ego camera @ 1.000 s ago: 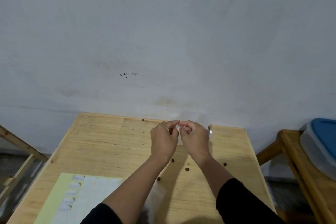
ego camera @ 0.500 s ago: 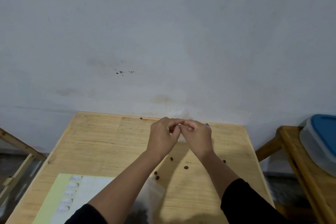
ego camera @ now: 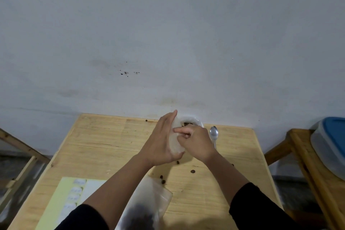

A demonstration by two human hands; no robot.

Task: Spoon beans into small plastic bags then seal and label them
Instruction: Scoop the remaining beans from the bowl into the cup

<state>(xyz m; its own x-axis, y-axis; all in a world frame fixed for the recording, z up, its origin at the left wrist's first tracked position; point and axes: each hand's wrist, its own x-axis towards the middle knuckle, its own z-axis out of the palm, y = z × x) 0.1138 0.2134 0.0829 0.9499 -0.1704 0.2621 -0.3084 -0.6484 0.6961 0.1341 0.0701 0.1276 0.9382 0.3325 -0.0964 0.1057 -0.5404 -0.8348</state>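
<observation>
A small clear plastic bag [ego camera: 194, 120] with dark beans inside stands upright at the far middle of the wooden table [ego camera: 104, 145]. My left hand [ego camera: 162, 142] lies flat against the bag's left side, fingers straight. My right hand [ego camera: 196, 142] has its fingers curled and pinches the bag from the right, hiding most of it. Just right of that hand lies a metal spoon [ego camera: 214, 134]. At the near edge, between my forearms, is a larger clear bag [ego camera: 149, 203] holding a dark heap of beans.
A sheet of labels [ego camera: 72, 196] lies at the near left of the table. Several loose beans [ego camera: 192, 171] are scattered near the middle. A blue-lidded plastic container [ego camera: 328, 144] sits on a wooden stool at the right. A wall stands right behind the table.
My hands were pinched together at fingertip level; now the left one is spread flat against the small bag and the bag's open top with beans shows. The spoon is uncovered.
</observation>
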